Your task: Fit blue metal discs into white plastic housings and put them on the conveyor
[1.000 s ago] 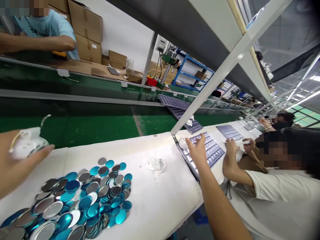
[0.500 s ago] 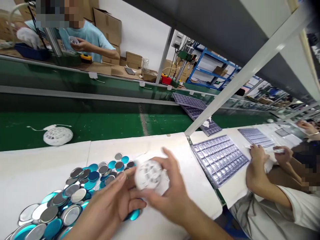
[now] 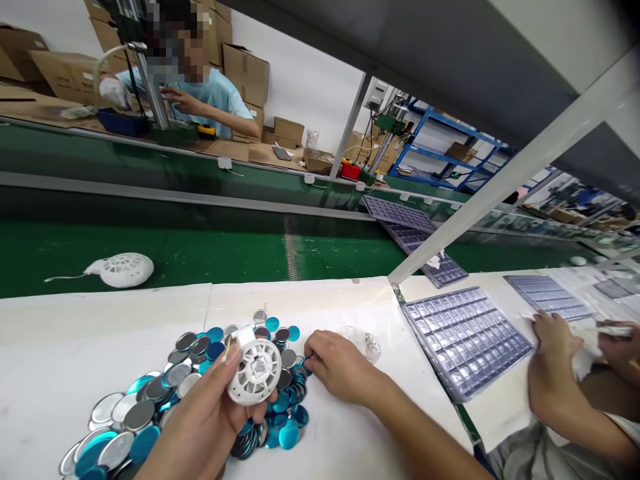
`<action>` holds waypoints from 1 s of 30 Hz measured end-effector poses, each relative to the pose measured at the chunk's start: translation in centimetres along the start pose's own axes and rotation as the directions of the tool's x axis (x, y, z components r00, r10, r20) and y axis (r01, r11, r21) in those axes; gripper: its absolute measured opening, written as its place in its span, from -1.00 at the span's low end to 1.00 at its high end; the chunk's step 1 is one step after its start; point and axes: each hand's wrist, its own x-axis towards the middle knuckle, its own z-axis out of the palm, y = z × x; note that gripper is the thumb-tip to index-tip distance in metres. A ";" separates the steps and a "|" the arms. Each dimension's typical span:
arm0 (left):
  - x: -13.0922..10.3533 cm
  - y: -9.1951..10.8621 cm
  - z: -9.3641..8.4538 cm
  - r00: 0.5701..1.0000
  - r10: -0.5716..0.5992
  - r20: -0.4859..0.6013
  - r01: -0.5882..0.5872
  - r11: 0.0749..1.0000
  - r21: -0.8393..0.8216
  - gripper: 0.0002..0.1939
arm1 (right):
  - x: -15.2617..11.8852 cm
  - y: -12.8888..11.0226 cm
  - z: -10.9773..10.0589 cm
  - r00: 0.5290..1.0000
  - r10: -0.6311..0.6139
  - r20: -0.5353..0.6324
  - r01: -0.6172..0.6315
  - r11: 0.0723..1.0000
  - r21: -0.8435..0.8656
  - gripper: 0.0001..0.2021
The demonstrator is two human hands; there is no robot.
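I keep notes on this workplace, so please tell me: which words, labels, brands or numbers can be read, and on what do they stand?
No text is readable.
Cardboard cartons: any print is too small or blurred to read.
White round part in the left hand: no lettering can be made out.

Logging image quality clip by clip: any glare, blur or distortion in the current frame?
Head view: bright glints on the discs, pale reflections on the nearest tray; head view: the white part in the left hand fairly crisp, far-right background softer; head view: lower-left discs look stretched, likely by the lens, and the upper-right corner goes black.
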 end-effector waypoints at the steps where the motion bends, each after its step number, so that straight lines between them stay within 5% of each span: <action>1: -0.1 -0.1 0.0 1.000 0.010 0.003 -0.010 1.000 0.001 -0.66 | -0.2 -0.1 -0.2 1.000 0.016 0.012 -0.016 1.000 0.007 -0.92; 5: -0.3 -0.4 -0.1 0.999 0.023 0.045 -0.022 1.000 -0.011 -0.61 | -1.8 -1.0 -1.4 0.997 0.071 0.028 -0.073 0.994 0.084 -0.90; 7: -0.5 -0.6 0.1 0.998 0.041 0.054 -0.041 0.999 0.012 -0.61 | -2.9 -2.1 -1.9 0.995 0.097 0.014 -0.097 0.957 0.273 -0.90; 10: -0.8 -0.9 0.6 0.995 0.084 0.052 -0.087 0.995 0.050 -0.53 | -4.4 -4.3 -1.9 0.993 0.117 -0.012 -0.084 0.774 0.628 -0.95; 12: -1.0 -1.1 0.9 0.995 0.097 0.035 -0.099 0.993 0.065 -0.46 | -4.8 -5.6 -1.3 0.994 0.102 -0.038 -0.043 0.691 0.721 -0.94; 19: -1.6 -1.3 1.0 0.984 0.145 -0.108 -0.121 0.972 0.203 -0.41 | -4.0 -7.1 0.5 0.982 0.118 -0.145 0.008 0.750 0.661 -0.97; 27: -2.1 -1.4 1.3 0.978 0.183 -0.098 -0.150 0.950 0.274 -0.44 | -4.2 -6.7 0.4 0.979 0.100 -0.179 0.022 0.817 0.576 -0.96; 30: -1.9 -1.6 1.3 0.974 0.225 0.004 -0.218 0.940 0.262 -0.36 | -4.5 -6.5 0.9 0.967 0.137 -0.214 0.007 0.826 0.563 -0.94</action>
